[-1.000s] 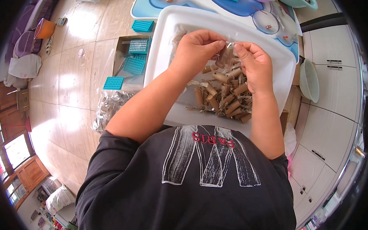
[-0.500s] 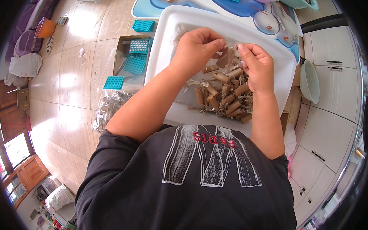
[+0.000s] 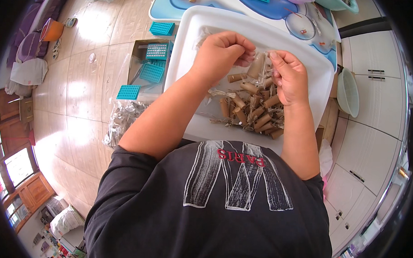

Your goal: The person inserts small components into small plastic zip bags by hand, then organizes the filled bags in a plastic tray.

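A brown tube point(image 3: 255, 68) in a clear plastic wrapper point(image 3: 265, 72) hangs between my two hands, above the white tub point(image 3: 174, 55). With bent fingers pinched together, my left hand point(image 3: 223, 51) is at the wrapper's left side; its fingertips partly hide what they grip. My right hand point(image 3: 289, 73) pinches the clear film at its upper right, thumb against fingers. Just below, a heap of brown tubes point(image 3: 263, 113), several with twisted clear film ends, lies in the near part of the tub.
Left of the tub, an open box point(image 3: 135, 54) holds teal racks point(image 3: 151, 73), with another teal rack point(image 3: 128, 92) at its near end. A bag of dark pieces point(image 3: 124, 118) lies below it. Behind the tub spreads a blue-and-white table point(image 3: 174, 8). A pale green basin point(image 3: 348, 92) stands right.
The wrapped tube between my hands has turned, and more of its brown side now shows. My hands have shifted only slightly, with the left fingers a little farther from the right.
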The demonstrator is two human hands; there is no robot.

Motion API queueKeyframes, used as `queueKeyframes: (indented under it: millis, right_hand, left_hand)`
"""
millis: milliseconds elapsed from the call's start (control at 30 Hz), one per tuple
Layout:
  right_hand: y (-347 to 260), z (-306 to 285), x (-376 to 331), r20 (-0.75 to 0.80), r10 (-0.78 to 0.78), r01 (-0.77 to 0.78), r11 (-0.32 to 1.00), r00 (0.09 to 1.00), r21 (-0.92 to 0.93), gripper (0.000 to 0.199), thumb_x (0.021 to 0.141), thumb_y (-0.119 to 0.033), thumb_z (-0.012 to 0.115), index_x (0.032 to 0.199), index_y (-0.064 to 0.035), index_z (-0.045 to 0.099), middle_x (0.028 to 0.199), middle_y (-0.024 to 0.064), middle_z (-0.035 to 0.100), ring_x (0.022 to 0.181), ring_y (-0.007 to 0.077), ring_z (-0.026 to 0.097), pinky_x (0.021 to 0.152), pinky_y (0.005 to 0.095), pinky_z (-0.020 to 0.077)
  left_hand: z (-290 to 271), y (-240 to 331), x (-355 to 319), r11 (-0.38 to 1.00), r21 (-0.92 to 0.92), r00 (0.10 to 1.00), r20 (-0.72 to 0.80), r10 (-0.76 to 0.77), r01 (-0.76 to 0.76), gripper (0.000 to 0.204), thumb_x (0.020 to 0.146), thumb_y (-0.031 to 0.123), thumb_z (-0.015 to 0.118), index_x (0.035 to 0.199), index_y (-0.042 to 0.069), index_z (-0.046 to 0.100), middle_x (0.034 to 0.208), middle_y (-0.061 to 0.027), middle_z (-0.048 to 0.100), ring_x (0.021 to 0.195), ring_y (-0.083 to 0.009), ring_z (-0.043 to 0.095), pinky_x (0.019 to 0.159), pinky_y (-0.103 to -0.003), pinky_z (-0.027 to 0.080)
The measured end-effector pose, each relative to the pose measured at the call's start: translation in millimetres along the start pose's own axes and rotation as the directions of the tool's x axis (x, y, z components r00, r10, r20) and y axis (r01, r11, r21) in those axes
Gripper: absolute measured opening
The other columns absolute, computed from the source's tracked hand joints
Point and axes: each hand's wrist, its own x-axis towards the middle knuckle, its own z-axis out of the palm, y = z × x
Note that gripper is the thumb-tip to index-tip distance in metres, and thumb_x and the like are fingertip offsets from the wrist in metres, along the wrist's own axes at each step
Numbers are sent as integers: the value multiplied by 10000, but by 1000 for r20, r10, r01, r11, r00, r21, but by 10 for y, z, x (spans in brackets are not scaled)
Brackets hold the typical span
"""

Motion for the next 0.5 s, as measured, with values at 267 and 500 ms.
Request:
queueKeyframes:
  millis: [267,500]
  right_hand:
    - [-28,35,11,5,110,-110,994,994,20,191,803,-185,648,860,-5,618,580,-53,463,445,13,322,402,143,228]
    - [-68,-83,59,-97,-122,104,980,988,-171,190,786,-184,671,828,-6,621,551,-66,455,459,0,319,404,156,229]
  left_hand:
    - [-17,-102,36,923,340,977,-50,208,-180,145,785,103,596,867,-16,593,754,-52,610,670,-87,554,616,-222,472]
    - [-176,-5,42,414,875,841,-15,541,-251,131,766,89,610,892,60,626,879,-55,566,787,-153,557,692,-254,457]
